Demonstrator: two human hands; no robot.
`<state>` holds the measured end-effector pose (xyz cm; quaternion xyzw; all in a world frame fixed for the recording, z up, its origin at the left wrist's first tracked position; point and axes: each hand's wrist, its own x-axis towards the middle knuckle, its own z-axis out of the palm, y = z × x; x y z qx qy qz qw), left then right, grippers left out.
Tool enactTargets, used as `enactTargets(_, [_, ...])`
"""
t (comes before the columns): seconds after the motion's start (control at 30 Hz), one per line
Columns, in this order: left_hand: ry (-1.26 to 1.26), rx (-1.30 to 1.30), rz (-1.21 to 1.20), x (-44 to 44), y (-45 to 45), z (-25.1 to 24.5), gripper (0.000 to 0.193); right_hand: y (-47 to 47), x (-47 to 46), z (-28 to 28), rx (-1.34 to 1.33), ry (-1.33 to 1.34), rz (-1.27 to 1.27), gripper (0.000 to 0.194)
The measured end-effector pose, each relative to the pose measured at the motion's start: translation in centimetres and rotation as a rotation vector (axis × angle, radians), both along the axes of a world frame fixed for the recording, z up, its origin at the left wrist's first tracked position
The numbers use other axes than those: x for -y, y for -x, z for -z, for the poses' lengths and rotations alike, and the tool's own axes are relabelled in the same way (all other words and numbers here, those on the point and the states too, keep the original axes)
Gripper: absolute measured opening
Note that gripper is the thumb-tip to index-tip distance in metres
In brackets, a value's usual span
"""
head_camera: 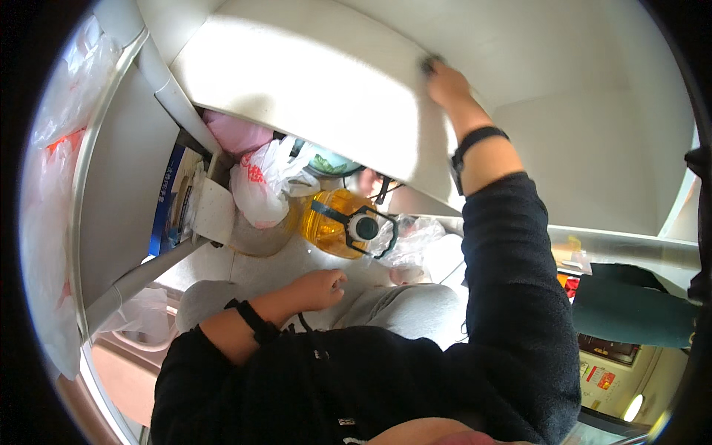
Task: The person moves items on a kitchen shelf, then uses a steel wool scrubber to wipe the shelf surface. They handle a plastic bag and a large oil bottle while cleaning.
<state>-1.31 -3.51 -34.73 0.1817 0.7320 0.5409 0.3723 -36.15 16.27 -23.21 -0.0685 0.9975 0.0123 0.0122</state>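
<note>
My right hand (448,83) reaches far out to the back edge of a white shelf board (345,83), with its fingers around a small dark object (431,64) too blurred to name. My left hand (320,289) is curled near my lap above my grey trousers, and I cannot tell whether anything is in it. Beyond the left hand a large plastic bottle of yellow oil (334,222) with a dark green handle and cap stands on the floor. A white plastic bag (261,194) with red print lies beside the bottle, below the shelf's front edge.
A pink bag (236,132) and a pale green container with a leaf pattern (328,162) are under the shelf. Clear crumpled plastic (411,239) lies right of the bottle. White pipes (161,83) and a blue box (167,200) are at the left. A dark green object (634,306) juts in at right.
</note>
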Motion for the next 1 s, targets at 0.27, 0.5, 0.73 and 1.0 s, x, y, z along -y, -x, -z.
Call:
enactTargets(0.27, [-0.043, -0.034, -0.012, -0.2, 0.4, 0.6, 0.030, -12.0, 6.2, 1.0, -0.216, 0.231, -0.659, 0.030])
enactTargets(0.5, [-0.031, -0.065, -0.011, 0.9, 0.2, 0.3, 0.026, -12.6, -0.2, -3.3, 0.119, -0.189, 0.123, 0.028])
enactTargets(0.73, [-0.048, -0.070, 0.003, 0.5, -0.3, 0.4, 0.027, -15.7, 13.9, 1.3, -0.147, 0.033, -0.427, 0.035])
enactTargets(1.0, [0.014, -0.100, -0.075, 1.2, -0.4, 0.4, 0.029, -19.6, 1.8, -2.2, -0.049, -0.038, 0.006, 0.034])
